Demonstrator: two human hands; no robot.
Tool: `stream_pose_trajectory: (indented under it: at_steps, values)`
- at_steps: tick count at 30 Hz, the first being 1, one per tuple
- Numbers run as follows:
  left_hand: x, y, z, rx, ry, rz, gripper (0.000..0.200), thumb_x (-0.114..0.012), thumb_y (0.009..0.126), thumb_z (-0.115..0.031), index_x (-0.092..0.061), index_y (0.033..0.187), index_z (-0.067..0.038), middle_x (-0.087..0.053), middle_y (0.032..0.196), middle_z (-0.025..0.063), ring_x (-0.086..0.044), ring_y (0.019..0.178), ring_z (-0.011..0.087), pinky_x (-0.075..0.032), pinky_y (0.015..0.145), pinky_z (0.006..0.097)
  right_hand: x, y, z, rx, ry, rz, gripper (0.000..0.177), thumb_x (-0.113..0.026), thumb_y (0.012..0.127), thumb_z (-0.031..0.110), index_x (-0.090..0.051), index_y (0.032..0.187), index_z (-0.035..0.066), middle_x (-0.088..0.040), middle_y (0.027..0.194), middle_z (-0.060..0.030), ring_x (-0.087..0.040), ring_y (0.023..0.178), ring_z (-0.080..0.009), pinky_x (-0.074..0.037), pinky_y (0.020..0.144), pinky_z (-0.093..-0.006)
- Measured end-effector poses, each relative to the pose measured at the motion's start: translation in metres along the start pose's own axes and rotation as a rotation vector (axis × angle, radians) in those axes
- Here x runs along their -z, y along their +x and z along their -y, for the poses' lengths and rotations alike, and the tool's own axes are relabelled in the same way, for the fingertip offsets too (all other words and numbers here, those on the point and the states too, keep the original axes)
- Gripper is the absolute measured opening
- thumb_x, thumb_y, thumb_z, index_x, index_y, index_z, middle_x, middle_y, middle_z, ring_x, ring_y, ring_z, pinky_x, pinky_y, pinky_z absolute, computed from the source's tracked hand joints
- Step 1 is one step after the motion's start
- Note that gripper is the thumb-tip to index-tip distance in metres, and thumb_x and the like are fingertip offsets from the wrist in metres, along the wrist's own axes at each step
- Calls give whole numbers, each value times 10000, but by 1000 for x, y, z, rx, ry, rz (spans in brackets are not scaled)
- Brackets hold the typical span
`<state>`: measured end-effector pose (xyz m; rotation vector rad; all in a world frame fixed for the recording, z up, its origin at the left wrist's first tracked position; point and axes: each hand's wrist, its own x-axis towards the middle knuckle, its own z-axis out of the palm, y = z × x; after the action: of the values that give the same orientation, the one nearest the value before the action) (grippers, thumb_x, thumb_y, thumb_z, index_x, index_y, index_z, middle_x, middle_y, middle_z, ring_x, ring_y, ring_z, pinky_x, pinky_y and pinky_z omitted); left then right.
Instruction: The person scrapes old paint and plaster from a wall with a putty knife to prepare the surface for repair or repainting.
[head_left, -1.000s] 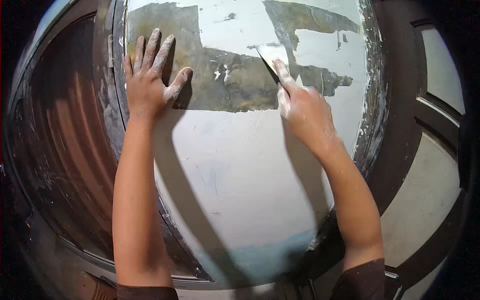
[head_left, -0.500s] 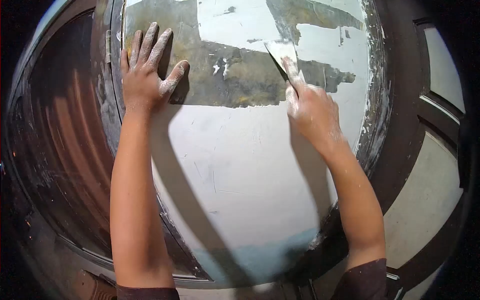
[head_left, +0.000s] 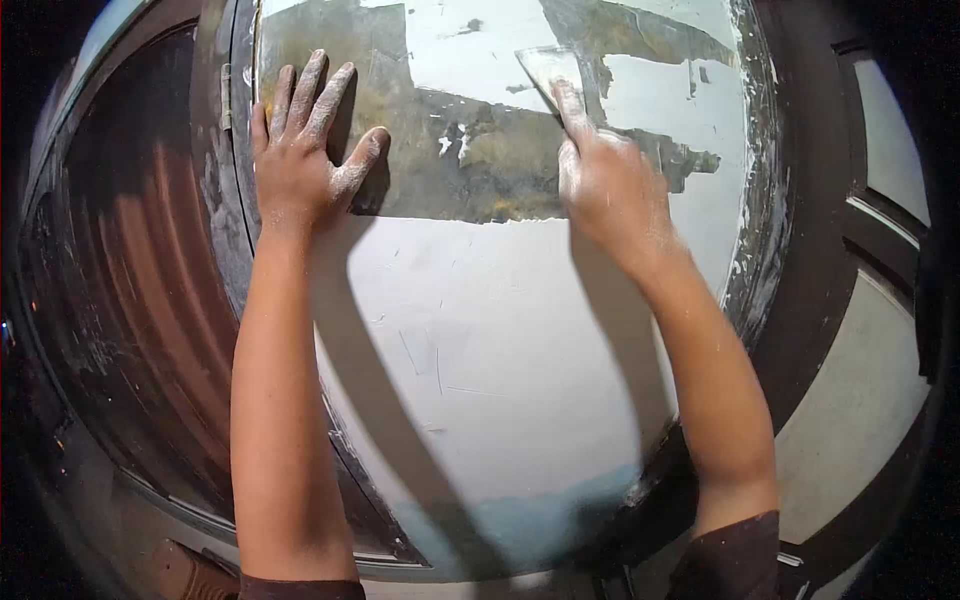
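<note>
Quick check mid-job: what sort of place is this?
Probably a door refinishing or repainting spot: a panel coated white with bare, dull patches, a putty knife held in the right hand, and a dark wooden frame beside it.

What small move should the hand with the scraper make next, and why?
Probably draw the flat metal putty knife in the right hand down across the dark bare patch: its blade rests by that patch's upper edge, white coating covers the pale panel below, and the left hand lies flat, bracing.
</note>
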<state>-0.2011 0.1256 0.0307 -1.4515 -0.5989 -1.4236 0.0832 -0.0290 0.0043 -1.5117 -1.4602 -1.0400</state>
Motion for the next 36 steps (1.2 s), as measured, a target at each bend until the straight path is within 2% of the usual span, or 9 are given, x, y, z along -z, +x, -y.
stream_pose_trajectory:
  at_steps: [1, 2, 6, 9, 17, 22, 30, 32, 36]
  values:
    - [2, 2, -2, 3, 8, 5, 736, -623, 910, -651, -476, 1563, -346, -360, 1688, -25, -288, 1570, 286, -172, 1269, 584, 6, 12, 2, 0, -14, -2, 620, -476, 1002, 199, -372, 1611, 154, -730, 901, -234, -717, 828, -447, -562, 775, -594]
    - [5, 1, -4, 23, 2, 32, 734, -620, 911, -654, -478, 1562, -345, -362, 1687, -24, -286, 1571, 286, -171, 1269, 587, 13, 20, 5, -64, 87, 28, 555, -466, 1025, 233, -434, 1578, 222, -718, 916, -267, -679, 879, -502, -527, 842, -598]
    - [4, 1, -4, 29, 4, 30, 731, -618, 912, -651, -478, 1562, -348, -361, 1687, -27, -282, 1573, 278, -166, 1272, 584, 1, 1, 5, -25, 80, -26, 581, -497, 1027, 238, -397, 1600, 250, -723, 929, -252, -682, 875, -494, -527, 829, -597]
    - [5, 0, -6, 31, 16, 22, 729, -621, 911, -647, -477, 1561, -350, -362, 1686, -31, -282, 1574, 273, -172, 1271, 579, 11, -23, 21, -151, 4, 168, 593, -508, 1025, 232, -387, 1606, 241, -725, 909, -240, -691, 884, -482, -527, 838, -598]
    - [9, 1, -6, 29, -22, 17, 698, -647, 909, -604, -518, 1536, -327, -392, 1670, -19, -303, 1562, 278, -165, 1277, 564, 19, 41, 10, -22, -72, 67, 585, -488, 985, 206, -458, 1565, 128, -746, 980, -251, -727, 896, -459, -566, 807, -584]
    - [5, 0, -5, 18, -26, -7, 700, -630, 912, -604, -512, 1541, -320, -385, 1675, -13, -307, 1559, 292, -171, 1275, 563, 14, -13, 23, -93, -13, 138, 585, -462, 1035, 239, -362, 1609, 191, -720, 1016, -255, -684, 915, -492, -528, 865, -594]
    - [8, 2, -8, 61, -8, 33, 704, -656, 896, -593, -520, 1534, -328, -377, 1678, -14, -298, 1565, 289, -178, 1267, 587, 17, 50, 23, -5, 7, -8, 634, -480, 957, 180, -416, 1584, 114, -737, 927, -266, -712, 867, -490, -547, 815, -604]
    - [8, 2, -8, 52, -27, 36, 706, -663, 892, -590, -522, 1532, -328, -377, 1678, -15, -295, 1566, 291, -178, 1269, 582, 23, 43, 29, -55, 65, 19, 572, -473, 1007, 224, -432, 1577, 189, -713, 955, -292, -684, 909, -495, -532, 830, -597]
    - [10, 11, 0, 56, -60, 53, 721, -659, 896, -607, -514, 1539, -316, -367, 1684, 3, -279, 1569, 320, -172, 1270, 579, 10, -10, 29, -38, 90, 49, 581, -485, 1023, 206, -402, 1598, 187, -718, 976, -266, -676, 909, -484, -527, 840, -574]
